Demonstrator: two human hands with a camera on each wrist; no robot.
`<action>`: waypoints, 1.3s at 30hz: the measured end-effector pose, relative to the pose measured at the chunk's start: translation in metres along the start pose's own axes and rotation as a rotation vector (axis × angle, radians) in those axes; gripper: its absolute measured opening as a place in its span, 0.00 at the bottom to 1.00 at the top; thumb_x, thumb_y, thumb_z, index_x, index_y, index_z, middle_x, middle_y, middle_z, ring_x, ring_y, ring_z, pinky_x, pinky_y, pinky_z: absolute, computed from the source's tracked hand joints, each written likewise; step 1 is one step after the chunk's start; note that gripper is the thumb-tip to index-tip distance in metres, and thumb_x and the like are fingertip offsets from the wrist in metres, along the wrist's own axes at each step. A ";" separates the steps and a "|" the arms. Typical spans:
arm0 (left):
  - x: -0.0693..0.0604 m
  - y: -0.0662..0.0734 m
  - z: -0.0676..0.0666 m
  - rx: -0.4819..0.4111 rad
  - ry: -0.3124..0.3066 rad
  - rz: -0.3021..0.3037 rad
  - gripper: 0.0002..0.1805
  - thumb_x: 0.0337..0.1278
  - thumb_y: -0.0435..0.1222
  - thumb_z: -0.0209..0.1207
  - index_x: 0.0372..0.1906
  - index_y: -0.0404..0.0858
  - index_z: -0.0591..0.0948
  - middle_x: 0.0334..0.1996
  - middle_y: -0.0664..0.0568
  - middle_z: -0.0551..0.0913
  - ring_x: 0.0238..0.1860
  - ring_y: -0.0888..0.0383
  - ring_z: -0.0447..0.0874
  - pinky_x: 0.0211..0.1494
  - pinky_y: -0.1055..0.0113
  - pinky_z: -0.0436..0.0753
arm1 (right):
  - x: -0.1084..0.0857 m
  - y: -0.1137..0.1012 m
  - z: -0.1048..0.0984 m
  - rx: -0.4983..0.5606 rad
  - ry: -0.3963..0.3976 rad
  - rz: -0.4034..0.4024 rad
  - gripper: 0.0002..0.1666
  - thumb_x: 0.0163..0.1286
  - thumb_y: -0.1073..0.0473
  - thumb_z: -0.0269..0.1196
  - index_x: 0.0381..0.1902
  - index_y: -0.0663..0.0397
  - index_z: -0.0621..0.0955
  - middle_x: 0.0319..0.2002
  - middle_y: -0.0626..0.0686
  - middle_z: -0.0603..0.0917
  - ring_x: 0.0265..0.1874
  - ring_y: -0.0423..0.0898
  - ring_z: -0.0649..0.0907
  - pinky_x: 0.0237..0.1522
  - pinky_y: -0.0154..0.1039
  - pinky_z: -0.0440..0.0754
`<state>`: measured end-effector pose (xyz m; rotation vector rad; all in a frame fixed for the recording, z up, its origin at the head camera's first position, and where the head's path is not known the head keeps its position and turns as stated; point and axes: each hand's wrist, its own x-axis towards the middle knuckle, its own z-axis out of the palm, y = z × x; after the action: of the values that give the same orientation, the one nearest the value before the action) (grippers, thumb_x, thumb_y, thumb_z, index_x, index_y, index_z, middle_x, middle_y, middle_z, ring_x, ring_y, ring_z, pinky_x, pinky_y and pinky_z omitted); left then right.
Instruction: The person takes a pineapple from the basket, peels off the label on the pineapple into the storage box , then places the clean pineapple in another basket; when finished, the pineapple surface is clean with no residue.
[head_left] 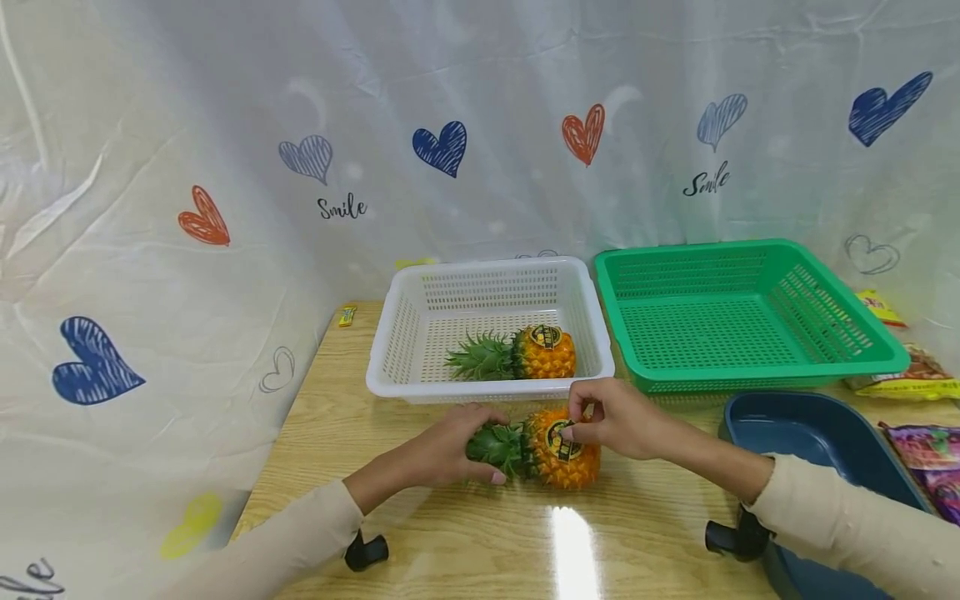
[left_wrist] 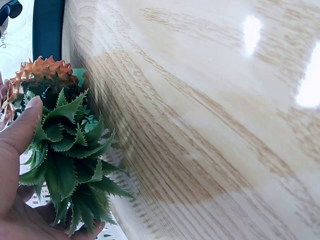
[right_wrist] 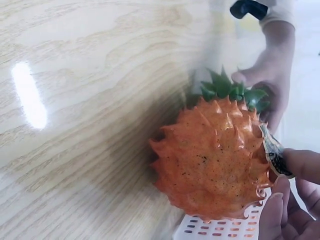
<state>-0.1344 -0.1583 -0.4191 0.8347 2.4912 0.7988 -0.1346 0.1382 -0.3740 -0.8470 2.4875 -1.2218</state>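
A small orange pineapple (head_left: pixel 577 475) lies on its side on the wooden table, its green leafy crown (left_wrist: pixel 67 165) toward my left hand. My left hand (head_left: pixel 453 446) holds the crown, thumb on the near side and fingers round the far side. On the fruit's upper face sits a black and gold sticker (head_left: pixel 557 437). My right hand (head_left: pixel 626 421) pinches that sticker at its edge between thumb and finger; in the right wrist view the sticker (right_wrist: pixel 274 152) stands slightly off the spiky skin. Part of the sticker is hidden by the fingers.
Just behind is a white basket (head_left: pixel 491 390) with a second labelled pineapple (head_left: pixel 546 360) lying inside. Right of it stands a green basket (head_left: pixel 705 333). A dark blue tub (head_left: pixel 787 417) sits under my right forearm. Snack packets (head_left: pixel 926 458) lie at the right; a small yellow packet (head_left: pixel 347 316) lies back left.
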 end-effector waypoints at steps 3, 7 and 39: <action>0.001 -0.001 0.000 -0.006 -0.003 -0.001 0.42 0.55 0.58 0.68 0.71 0.46 0.69 0.70 0.52 0.70 0.74 0.47 0.62 0.71 0.45 0.69 | 0.000 -0.002 -0.001 0.021 -0.016 0.019 0.14 0.64 0.61 0.71 0.27 0.49 0.75 0.22 0.44 0.75 0.16 0.35 0.67 0.23 0.32 0.70; 0.001 -0.001 0.000 -0.016 -0.008 -0.003 0.42 0.55 0.57 0.68 0.71 0.46 0.68 0.71 0.52 0.69 0.75 0.47 0.61 0.71 0.45 0.69 | -0.001 -0.003 -0.001 0.038 -0.014 0.001 0.13 0.66 0.61 0.70 0.28 0.49 0.75 0.22 0.45 0.75 0.18 0.36 0.70 0.23 0.33 0.70; 0.000 -0.001 0.000 -0.010 -0.011 0.009 0.43 0.55 0.59 0.68 0.72 0.46 0.69 0.71 0.54 0.70 0.74 0.49 0.63 0.73 0.45 0.66 | -0.028 0.013 -0.032 0.074 -0.034 -0.048 0.06 0.71 0.59 0.65 0.44 0.53 0.81 0.34 0.48 0.83 0.32 0.39 0.82 0.36 0.38 0.82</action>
<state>-0.1346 -0.1593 -0.4192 0.8455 2.4731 0.8076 -0.1317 0.1820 -0.3654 -0.9054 2.3927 -1.2960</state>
